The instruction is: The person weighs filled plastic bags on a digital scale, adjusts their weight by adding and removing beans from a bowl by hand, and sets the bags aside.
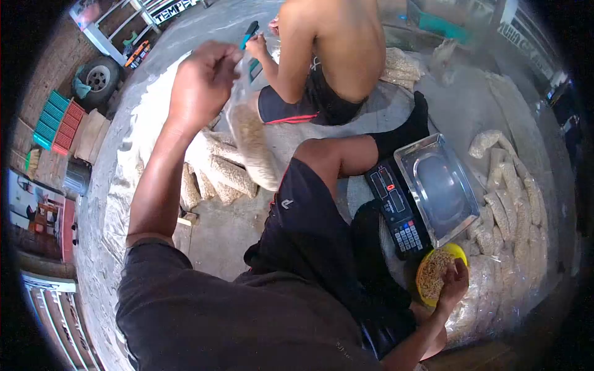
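Raised at the upper left, my left hand (pixel 201 80) pinches the top of a long clear plastic bag (pixel 250 139), which hangs down with pale grains in it. At the lower right, my right hand (pixel 455 285) rests at a yellow bowl (pixel 426 300) of grains, its fingers over the contents; whether they hold any grains is hidden. Just beyond the bowl is a digital scale (pixel 396 207) with a metal tray (pixel 442 191) that has nothing on it.
A person (pixel 337 49) sits ahead, a teal-handled tool (pixel 250 32) in one hand. Filled bags (pixel 223 176) lie on the floor left of my leg, and more filled bags (pixel 510 204) are at the right. Crates (pixel 59 120) and a tire (pixel 98 78) stand far left.
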`<state>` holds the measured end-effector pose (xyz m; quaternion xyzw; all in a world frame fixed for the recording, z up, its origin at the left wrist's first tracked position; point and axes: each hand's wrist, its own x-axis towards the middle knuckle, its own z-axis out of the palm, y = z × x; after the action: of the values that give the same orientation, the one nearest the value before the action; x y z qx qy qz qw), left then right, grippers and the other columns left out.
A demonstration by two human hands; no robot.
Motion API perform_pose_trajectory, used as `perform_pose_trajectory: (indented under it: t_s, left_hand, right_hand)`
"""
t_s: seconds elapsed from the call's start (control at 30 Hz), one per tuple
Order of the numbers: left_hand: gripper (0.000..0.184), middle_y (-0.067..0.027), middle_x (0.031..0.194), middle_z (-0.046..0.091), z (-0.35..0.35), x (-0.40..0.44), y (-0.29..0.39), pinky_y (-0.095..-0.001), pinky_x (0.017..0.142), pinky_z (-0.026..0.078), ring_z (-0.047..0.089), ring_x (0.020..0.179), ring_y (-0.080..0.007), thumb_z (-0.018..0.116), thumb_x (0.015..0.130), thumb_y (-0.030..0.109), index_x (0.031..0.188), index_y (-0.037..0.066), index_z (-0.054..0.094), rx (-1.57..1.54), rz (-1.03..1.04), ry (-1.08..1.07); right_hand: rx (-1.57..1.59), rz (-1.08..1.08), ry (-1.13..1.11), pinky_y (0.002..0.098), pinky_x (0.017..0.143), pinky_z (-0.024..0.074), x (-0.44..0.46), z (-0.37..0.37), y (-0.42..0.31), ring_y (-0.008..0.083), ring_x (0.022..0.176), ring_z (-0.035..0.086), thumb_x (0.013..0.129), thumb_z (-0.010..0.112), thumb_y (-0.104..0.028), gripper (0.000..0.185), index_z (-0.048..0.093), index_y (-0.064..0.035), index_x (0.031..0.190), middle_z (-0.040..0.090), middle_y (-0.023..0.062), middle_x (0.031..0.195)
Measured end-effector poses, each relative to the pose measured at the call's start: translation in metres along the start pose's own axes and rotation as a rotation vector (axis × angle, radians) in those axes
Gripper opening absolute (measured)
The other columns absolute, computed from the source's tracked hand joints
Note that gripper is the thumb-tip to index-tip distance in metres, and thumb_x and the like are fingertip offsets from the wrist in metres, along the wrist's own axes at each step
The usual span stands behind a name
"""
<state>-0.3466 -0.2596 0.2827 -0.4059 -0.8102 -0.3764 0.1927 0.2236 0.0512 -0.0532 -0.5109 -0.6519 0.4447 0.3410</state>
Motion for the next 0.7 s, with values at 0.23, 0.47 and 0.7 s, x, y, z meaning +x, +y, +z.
perform_pose_trajectory:
  t_s: [0.23,0.47,0.7]
  left_hand:
    - [0.025,-0.0153,0.104,0.071,-0.024,-0.048,-0.125,-0.0317,0.081,0.057,0.072,0.09,-0.0202,0.059,0.102,0.01,0.12,-0.007,0.06,-0.073,-0.319,0.183]
    - [0.046,-0.0157,0.134,0.059,-0.04,-0.231,-0.461,-0.0392,0.093,0.055,0.062,0.12,-0.0299,0.057,0.098,0.016,0.14,0.001,0.049,-0.486,-0.848,0.144]
    - [0.043,-0.0213,0.129,0.062,0.018,-0.223,-0.433,-0.049,0.092,0.054,0.062,0.115,-0.0419,0.061,0.097,0.027,0.137,0.01,0.058,0.616,-0.684,0.138]
  right_hand:
    - [-0.105,0.032,0.243,0.0306,0.085,0.0568,-0.037,-0.017,-0.133,0.0201,0.104,0.067,0.096,0.07,-0.012,0.039,0.062,0.0013,0.132,0.068,0.0138,0.124]
    - [0.093,-0.311,0.222,0.0347,0.088,0.0561,-0.06,0.004,-0.105,0.0213,0.107,0.066,0.094,0.065,-0.009,0.03,0.063,0.0,0.123,0.069,0.0143,0.119]
    - [-0.568,0.065,0.013,0.0416,0.079,0.0581,0.026,-0.031,-0.081,0.0274,0.087,0.071,0.095,0.069,-0.022,0.031,0.064,-0.0037,0.119,0.071,0.0201,0.104]
